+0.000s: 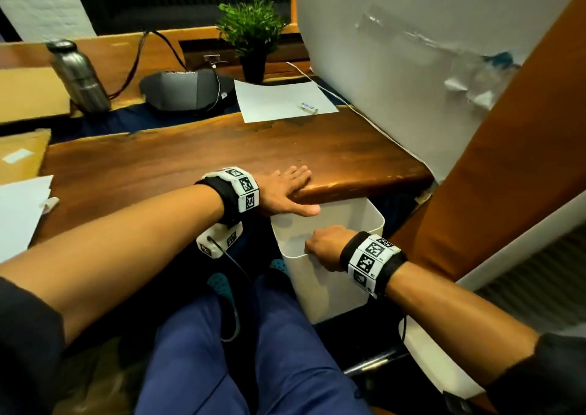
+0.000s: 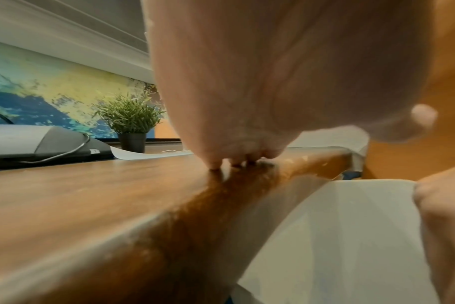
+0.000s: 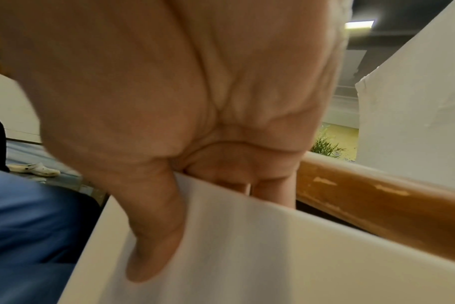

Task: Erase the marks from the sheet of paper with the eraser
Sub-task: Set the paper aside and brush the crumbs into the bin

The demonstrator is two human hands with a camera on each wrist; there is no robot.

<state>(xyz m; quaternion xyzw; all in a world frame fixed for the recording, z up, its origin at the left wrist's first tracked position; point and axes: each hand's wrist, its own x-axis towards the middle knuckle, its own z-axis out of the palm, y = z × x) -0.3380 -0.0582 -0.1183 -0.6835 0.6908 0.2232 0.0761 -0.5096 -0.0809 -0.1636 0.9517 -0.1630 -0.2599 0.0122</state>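
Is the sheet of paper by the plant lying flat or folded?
Flat and spread: the sheet of paper lies open on the desk, with the eraser resting on it.

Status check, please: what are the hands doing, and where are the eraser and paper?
Left hand flat on desk edge. Right hand grips white bin rim. Eraser on sheet, untouched.
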